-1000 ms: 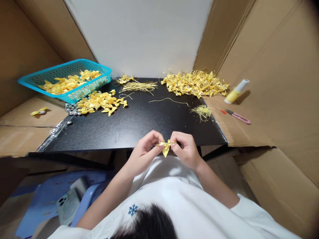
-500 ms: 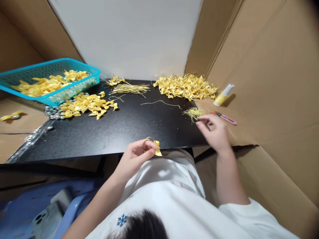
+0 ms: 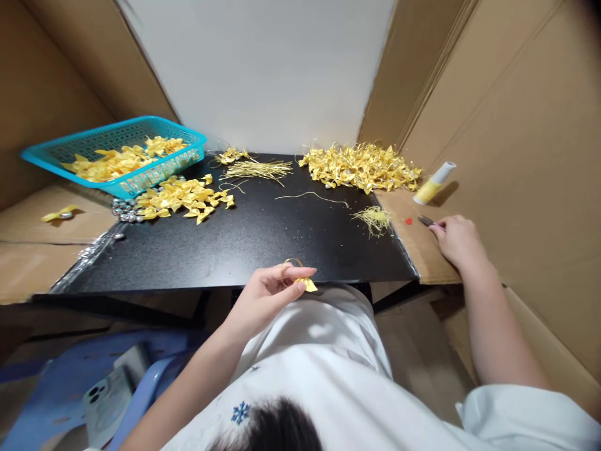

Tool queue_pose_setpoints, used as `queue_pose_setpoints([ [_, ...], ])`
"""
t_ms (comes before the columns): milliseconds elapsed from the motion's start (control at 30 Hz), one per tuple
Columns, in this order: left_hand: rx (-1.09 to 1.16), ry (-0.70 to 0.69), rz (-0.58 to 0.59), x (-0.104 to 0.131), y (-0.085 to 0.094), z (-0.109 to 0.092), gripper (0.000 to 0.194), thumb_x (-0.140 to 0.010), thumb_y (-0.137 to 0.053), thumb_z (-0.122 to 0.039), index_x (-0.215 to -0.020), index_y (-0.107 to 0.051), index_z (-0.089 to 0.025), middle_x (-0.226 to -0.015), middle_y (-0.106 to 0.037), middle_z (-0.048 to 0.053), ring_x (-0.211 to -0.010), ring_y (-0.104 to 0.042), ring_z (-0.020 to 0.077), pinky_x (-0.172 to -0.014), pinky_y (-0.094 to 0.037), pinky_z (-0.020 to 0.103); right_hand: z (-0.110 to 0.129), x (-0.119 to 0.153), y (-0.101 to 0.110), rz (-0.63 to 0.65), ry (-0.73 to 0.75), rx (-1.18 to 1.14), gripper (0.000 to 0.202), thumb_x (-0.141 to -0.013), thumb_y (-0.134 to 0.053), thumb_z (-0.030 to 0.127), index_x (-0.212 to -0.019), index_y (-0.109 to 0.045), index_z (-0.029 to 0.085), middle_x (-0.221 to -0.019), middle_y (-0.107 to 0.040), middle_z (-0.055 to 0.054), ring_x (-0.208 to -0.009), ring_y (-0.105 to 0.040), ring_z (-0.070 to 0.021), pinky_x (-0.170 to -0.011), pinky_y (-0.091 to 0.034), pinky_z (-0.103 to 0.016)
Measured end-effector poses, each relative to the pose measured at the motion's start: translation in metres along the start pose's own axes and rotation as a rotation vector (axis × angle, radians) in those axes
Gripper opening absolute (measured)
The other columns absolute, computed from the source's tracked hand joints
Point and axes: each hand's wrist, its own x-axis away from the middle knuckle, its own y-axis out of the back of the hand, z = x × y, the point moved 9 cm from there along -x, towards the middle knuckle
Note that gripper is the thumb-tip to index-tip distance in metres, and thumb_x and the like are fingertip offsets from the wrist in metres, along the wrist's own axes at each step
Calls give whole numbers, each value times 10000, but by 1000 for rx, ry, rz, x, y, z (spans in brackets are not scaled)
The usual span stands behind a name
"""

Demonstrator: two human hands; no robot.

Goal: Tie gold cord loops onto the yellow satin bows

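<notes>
My left hand point(image 3: 277, 289) pinches a yellow ribbon bow point(image 3: 308, 285) with a loop of gold cord at the table's front edge. On the cardboard at the right, my right hand point(image 3: 457, 241) is closed on small pink-handled snips point(image 3: 427, 221), their dark tips pointing left. A tangle of thin yellow cord ends point(image 3: 373, 219) lies left of that hand. Farther back are a large pile of finished-looking yellow bows point(image 3: 361, 166), a bundle of gold cords point(image 3: 258, 168) and one loose cord point(image 3: 312, 193). Several plain yellow bows point(image 3: 181, 197) lie at the left.
A blue basket point(image 3: 159, 168) of yellow bows stands at the back left, with silver beads point(image 3: 126, 210) before it. A white and yellow glue-stick-like tube point(image 3: 434, 183) stands at the right near a red scrap point(image 3: 408, 220). Cardboard walls flank the black table point(image 3: 244, 241).
My right hand has moved right, from beside the cord tangle to the pink-handled snips, and has closed on them. My left hand still holds the bow. The view has shifted slightly.
</notes>
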Motion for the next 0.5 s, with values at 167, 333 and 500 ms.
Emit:
queue_pose_setpoints([
  [167, -71, -49, 12, 4, -3, -4, 300, -806, -715, -392, -1020, -773, -190, -752, -587, 38, -701, -501, 131, -650, -417, 253, 10, 14, 25, -145, -59, -243, 281, -919, -454, 376, -953, -626, 156, -922, -672, -214, -816, -611, -271, -730, -443, -404],
  [333, -153, -113, 11, 12, -3, -13, 266, -834, -691, -360, -1040, -767, -209, -751, -611, 33, -703, -523, 138, -698, -430, 277, 130, 83, 63, -159, 388, -586, 278, -950, -449, 416, -1025, -598, 194, -861, -677, -89, -686, -620, -182, -620, -467, -300],
  [500, -252, -157, 51, 24, -4, -24, 251, -842, -684, -317, -1061, -764, -225, -731, -608, 26, -711, -520, 147, -711, -418, 289, 232, 157, 83, -80, 821, -760, 193, -936, -533, 370, -967, -590, 188, -734, -654, -28, -599, -578, -134, -563, -433, -248],
])
